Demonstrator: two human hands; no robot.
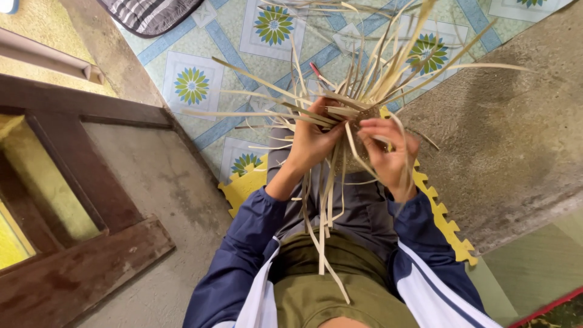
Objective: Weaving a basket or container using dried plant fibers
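Tiled floor, yellow mat under strips; left hand, right hand both gripped strips, weaving.

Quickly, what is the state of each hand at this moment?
Left hand: closed on the pale flat woven strips.
Right hand: fingers curled around one pale strip of the same bundle.

Strips fan out above a mat on the floor.
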